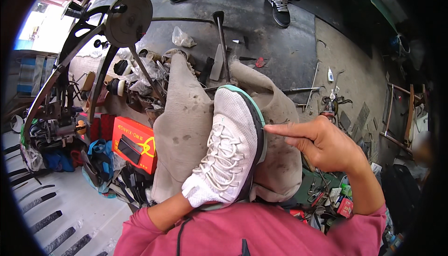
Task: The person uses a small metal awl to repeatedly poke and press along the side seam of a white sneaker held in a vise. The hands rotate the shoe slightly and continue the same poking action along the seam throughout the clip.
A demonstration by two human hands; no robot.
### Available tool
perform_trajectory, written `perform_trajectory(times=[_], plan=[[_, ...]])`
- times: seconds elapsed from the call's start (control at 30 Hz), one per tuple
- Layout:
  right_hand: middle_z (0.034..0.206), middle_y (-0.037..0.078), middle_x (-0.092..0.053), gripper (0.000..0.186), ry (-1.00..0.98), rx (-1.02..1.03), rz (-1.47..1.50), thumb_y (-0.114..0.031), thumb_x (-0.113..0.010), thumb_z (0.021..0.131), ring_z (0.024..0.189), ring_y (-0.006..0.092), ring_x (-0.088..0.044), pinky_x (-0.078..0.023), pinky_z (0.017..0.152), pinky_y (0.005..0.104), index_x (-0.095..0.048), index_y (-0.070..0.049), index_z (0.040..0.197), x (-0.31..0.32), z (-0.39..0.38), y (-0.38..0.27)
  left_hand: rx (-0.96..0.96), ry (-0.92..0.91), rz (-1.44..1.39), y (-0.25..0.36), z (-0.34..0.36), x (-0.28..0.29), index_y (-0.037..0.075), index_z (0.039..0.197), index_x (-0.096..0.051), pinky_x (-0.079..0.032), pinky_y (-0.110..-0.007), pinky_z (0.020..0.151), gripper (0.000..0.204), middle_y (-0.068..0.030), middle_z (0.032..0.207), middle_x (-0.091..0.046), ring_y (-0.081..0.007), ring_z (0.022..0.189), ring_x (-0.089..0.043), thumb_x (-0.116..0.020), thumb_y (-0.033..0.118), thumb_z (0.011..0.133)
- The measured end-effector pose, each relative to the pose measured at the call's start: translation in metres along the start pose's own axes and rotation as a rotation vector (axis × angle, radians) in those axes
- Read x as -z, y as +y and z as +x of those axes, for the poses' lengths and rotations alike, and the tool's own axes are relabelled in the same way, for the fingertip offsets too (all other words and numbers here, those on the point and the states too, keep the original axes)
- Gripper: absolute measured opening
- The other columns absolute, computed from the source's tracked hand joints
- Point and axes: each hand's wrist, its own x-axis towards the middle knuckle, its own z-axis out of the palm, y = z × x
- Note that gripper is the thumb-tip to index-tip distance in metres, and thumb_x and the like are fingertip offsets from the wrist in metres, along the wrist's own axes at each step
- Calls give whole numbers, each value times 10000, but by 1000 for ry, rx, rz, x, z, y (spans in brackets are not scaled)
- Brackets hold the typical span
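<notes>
A white lace-up sneaker (238,148) with a black and teal sole edge lies over my lap, its toe pointing away from me. My left forearm (172,210) runs into the shoe's opening, so my left hand sits inside, holding the shoe from within with its fingers hidden. From the right comes my right hand (322,144). Its index finger is stretched out, the tip touching the sole's edge near the forefoot. The thumb sticks out below, apart from the index, and the other fingers curl under. Nothing shows between them. A stained beige cloth (182,116) covers my legs.
A black hand-cranked machine with a round wheel (128,20) stands at the left. Beside my left leg, a dark phone (130,149) rests on a red box (135,132). Tools and small packets (333,193) crowd the right. A person's dark sneakers (279,8) show ahead.
</notes>
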Motion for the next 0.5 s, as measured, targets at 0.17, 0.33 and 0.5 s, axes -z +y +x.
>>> perform_trajectory(times=[0.17, 0.33, 0.5], plan=[[717, 195, -661, 418, -78, -32, -103, 51, -664, 944, 537, 196, -461, -446, 579, 308, -758, -93, 1325, 18, 18, -20, -65, -18, 57, 13, 5, 7, 65, 1671, -326, -231, -353, 1314, 572, -116, 1698, -380, -233, 1548, -361, -462, 150, 1122], [975, 246, -764, 312, -132, -45, 18, 5, -679, 925, 822, 349, -746, -567, 749, 374, -797, -59, 1207, 27, 38, -22, -85, -26, -93, 4, 6, 5, 65, 1666, -333, -236, -333, 1305, 555, -116, 1691, -386, -227, 1542, -366, -452, 160, 1133], [930, 210, -779, 308, -132, -152, -26, 15, -721, 897, 770, 314, -766, -572, 689, 365, -806, -54, 1185, 21, 43, -17, -222, 84, 77, -31, 13, -27, 65, 1676, -324, -181, -328, 1317, 546, -125, 1730, -317, -242, 1588, -290, -364, 232, 1158]])
